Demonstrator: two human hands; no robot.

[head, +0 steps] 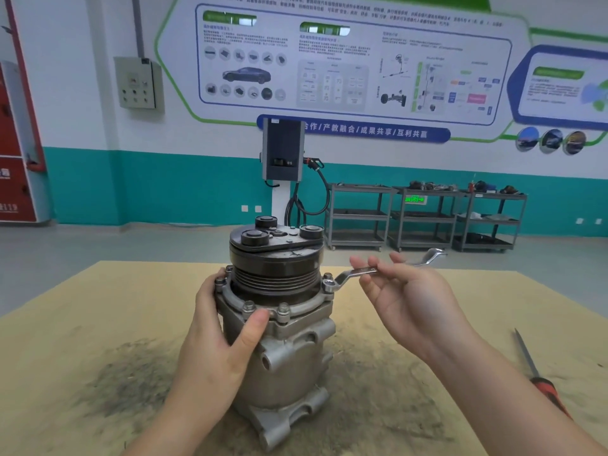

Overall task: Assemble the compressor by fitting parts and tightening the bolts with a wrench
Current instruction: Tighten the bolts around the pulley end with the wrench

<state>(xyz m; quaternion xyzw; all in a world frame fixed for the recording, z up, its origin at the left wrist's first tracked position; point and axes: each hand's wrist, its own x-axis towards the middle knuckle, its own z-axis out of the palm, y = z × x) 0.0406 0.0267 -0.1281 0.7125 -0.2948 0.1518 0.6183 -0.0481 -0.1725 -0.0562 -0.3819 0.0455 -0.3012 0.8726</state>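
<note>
Compressor, ribbed black pulley over grey cast metal: our left hand grips it; right hand pinches the wrench beside it.

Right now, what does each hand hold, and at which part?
The right hand pinches the wrench at mid-shaft, its ring end on a flange bolt. The left hand grips the compressor body below the flange.

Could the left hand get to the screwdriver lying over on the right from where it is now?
Probably not easily. The left hand grips the compressor, and the screwdriver lies far right on the table, beyond the right arm holding the wrench. It would have to let go and cross over.
</note>
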